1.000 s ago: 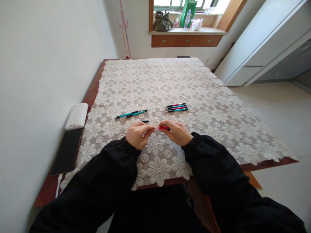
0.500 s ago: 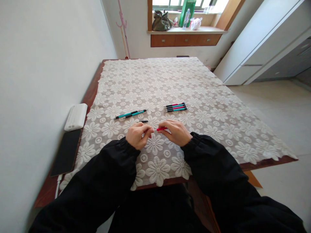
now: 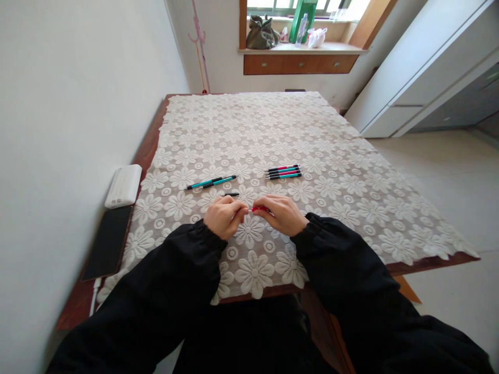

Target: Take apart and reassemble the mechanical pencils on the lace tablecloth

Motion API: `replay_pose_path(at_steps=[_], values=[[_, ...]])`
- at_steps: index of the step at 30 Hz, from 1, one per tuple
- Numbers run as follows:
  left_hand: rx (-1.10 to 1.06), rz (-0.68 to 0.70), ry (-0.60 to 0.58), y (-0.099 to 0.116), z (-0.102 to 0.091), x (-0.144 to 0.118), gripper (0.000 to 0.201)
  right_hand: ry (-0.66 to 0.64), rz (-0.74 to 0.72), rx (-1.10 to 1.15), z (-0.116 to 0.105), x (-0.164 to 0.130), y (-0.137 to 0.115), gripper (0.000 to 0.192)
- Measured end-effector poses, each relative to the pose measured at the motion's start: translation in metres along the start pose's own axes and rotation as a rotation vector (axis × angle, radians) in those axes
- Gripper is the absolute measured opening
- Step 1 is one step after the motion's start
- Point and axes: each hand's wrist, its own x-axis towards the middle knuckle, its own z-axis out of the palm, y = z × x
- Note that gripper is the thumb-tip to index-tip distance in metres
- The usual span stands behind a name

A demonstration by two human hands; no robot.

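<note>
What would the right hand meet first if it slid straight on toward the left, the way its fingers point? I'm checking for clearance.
Probably the left hand: the right hand, gripping the red pen barrel, points at it across a small gap.

Loose black sleeves, gathered cuffs, bare hands (image 3: 249,215)

Two pens (image 3: 211,182) lie beyond the left hand (image 3: 223,217); four pens (image 3: 283,172) lie beyond the right hand (image 3: 281,215); a phone (image 3: 107,242) lies far left of the left hand.
</note>
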Motion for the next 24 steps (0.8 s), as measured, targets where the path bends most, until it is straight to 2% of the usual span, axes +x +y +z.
replay_pose_path(at_steps=[5,8,14,24], values=[[0.023,0.043,0.084,-0.0022,0.002,-0.0012,0.016,-0.034,0.059,-0.043,0.0021,-0.0022,0.001,0.017],[0.011,0.026,0.075,-0.0026,0.0025,-0.0015,0.014,-0.041,0.028,-0.012,0.0024,-0.0018,0.0013,0.016],[-0.018,0.004,0.021,-0.0015,0.0018,-0.0013,0.029,-0.017,-0.038,0.018,0.0015,0.0003,-0.0005,0.016],[-0.008,0.099,0.156,-0.0018,0.0029,-0.0026,0.012,-0.018,0.02,0.022,0.0051,-0.0024,-0.0001,0.02]])
